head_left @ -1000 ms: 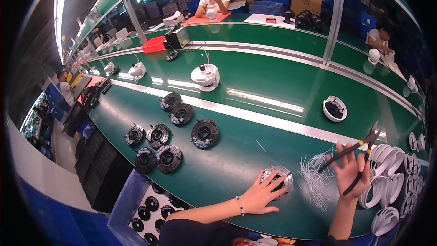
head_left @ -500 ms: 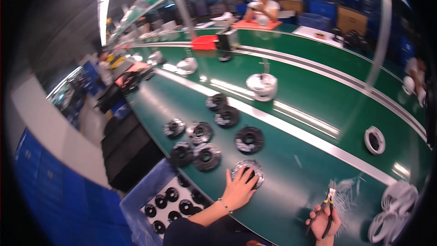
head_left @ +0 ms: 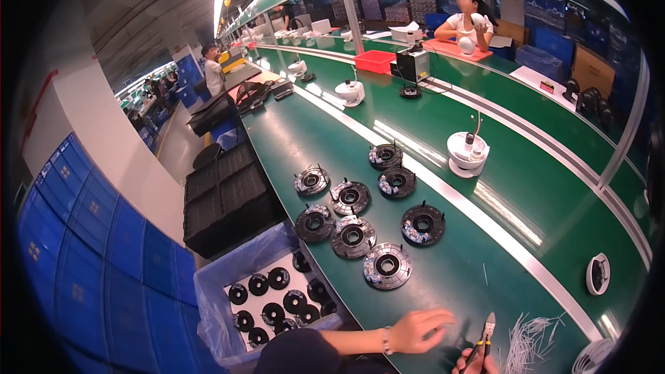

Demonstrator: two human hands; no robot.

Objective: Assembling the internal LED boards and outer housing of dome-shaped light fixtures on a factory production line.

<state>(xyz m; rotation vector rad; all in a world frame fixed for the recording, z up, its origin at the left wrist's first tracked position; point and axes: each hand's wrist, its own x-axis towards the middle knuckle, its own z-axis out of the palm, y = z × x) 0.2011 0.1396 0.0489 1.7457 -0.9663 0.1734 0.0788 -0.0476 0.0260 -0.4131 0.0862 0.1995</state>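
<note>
My left hand (head_left: 419, 331) hovers at the table's near edge, fingers loosely extended and nothing in them. Close by on the right, my right hand (head_left: 476, 362) grips a pair of side cutters (head_left: 479, 348) with black-and-yellow handles, their metal jaws pointing away from me. A black round disc (head_left: 400, 276) with a centre hole, upright posts and a small circuit board lies flat beyond my left hand. Several similar discs (head_left: 352, 237) are grouped farther left. To the right of the cutters lies a pile of thin white plastic strips (head_left: 528, 346).
A plastic-lined blue bin (head_left: 208, 284) holding black discs stands left of the green table (head_left: 291, 138). Stacked black crates (head_left: 222, 197) are behind it. White round housings (head_left: 467, 154) sit on the green conveyor. Coiled white strips (head_left: 596, 359) lie at right. Across the line sits a person (head_left: 467, 28).
My left hand has let go of the nearest disc and come back toward my right hand. The view has swung left, shifting everything rightward. The cutters stay in my right hand.
</note>
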